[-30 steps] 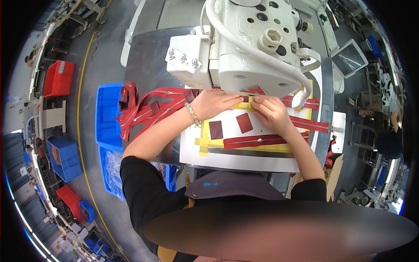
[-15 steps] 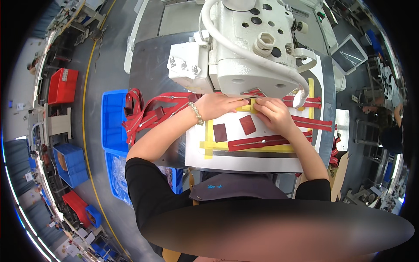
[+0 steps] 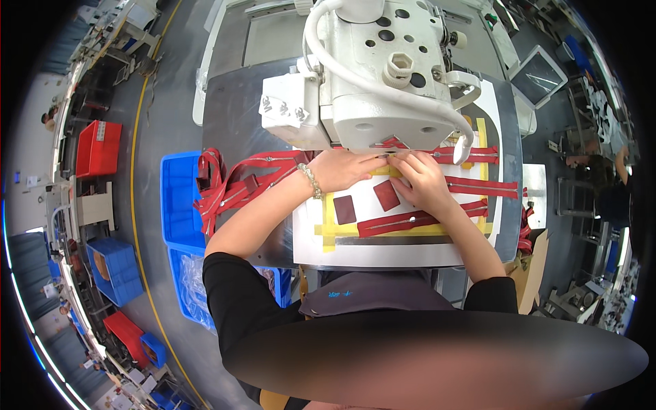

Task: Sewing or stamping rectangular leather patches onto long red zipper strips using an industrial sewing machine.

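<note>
My left hand lies with fingers stretched out beneath the white machine head, tips at a yellow-taped spot. My right hand has bent fingers pressed together at the same spot; what they grip is too small to make out. Two dark red square patches lie below my hands on a white sheet framed with yellow tape. Red zipper strips run across the sheet, and a tangled pile of them lies left of my left hand.
A metal table plate carries the machine. Blue bins stand at the table's left; farther left are a red bin and a blue crate. A cardboard box sits at the right. A co-worker is at the far right.
The view has shifted slightly. Both my hands stay at the taped spot under the machine head, with my right fingers moving only a little.
</note>
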{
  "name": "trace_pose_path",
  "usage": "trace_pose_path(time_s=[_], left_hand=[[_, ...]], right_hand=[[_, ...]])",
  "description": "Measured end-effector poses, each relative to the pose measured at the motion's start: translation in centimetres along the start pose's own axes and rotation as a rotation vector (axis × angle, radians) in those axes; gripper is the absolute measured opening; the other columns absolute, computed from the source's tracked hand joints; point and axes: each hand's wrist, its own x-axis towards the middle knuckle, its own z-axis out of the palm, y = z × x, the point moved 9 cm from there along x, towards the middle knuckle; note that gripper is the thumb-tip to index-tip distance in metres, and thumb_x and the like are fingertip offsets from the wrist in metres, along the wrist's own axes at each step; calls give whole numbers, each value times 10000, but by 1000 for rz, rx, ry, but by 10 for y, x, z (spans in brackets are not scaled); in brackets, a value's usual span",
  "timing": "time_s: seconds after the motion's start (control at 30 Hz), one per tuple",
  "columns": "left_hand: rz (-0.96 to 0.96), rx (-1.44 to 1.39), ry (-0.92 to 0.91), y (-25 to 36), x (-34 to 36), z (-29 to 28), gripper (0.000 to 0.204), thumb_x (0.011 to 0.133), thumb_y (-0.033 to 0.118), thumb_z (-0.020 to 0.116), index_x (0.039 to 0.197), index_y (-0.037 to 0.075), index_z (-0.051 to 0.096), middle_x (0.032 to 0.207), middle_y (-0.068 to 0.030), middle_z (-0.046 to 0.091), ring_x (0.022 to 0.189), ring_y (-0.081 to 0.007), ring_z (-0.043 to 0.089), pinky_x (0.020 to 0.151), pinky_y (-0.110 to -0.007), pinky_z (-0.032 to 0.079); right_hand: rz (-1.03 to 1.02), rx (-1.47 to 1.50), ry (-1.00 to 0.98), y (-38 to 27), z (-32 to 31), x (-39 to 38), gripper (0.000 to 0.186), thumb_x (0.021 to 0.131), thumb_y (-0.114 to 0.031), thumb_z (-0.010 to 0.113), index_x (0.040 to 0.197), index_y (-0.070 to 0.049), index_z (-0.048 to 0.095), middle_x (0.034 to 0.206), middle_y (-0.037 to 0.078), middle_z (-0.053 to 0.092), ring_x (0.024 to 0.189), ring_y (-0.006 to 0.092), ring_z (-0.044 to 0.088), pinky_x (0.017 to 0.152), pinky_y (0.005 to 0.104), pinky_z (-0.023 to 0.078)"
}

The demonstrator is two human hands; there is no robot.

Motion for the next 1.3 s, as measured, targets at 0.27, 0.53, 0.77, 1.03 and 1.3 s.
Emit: trace_pose_path(time_s=[0.27, 0.53, 0.77, 1.03, 1.3], left_hand=[[-26, 231, 219, 20, -7, -16, 390, 841, 268, 654, 1212, 165, 590, 1261, 54, 583, 1012, -129, 613, 902, -459, 377], [9, 244, 570, 33, -25, -38, 389, 750, 224, 742, 1070, 24, 651, 1111, -60, 640, 963, -226, 609, 855, -348, 464], [-131, 221, 539, 27, -24, -33, 445, 744, 244, 750, 1097, -4, 643, 1105, -99, 637, 978, -280, 609, 871, -382, 484], [-270, 263, 559, 32, -24, -15, 477, 765, 189, 727, 1188, 12, 597, 1156, -106, 596, 1014, -286, 608, 948, -430, 490], [-357, 307, 561, 36, -23, -13, 456, 770, 149, 709, 1199, 37, 603, 1123, -102, 585, 995, -285, 604, 911, -440, 505]], right_hand=[[67, -140, 34, -9, 3, 6, 370, 679, -116, 731, 1034, -41, 659, 927, 46, 595, 814, 233, 578, 746, 346, 496], [5, -334, 76, -25, 11, 6, 258, 717, -94, 663, 954, 10, 655, 838, 67, 559, 813, 221, 586, 742, 342, 487], [-9, -381, 80, -24, 16, 3, 228, 744, -98, 613, 935, 18, 659, 818, 79, 556, 820, 235, 596, 774, 351, 491], [-2, -416, 61, -21, 20, 0, 286, 738, -110, 603, 981, 31, 658, 882, 102, 577, 872, 249, 603, 815, 353, 493], [5, -406, 61, -20, 20, 1, 288, 738, -108, 604, 985, 33, 652, 933, 110, 584, 901, 251, 600, 827, 347, 487]])
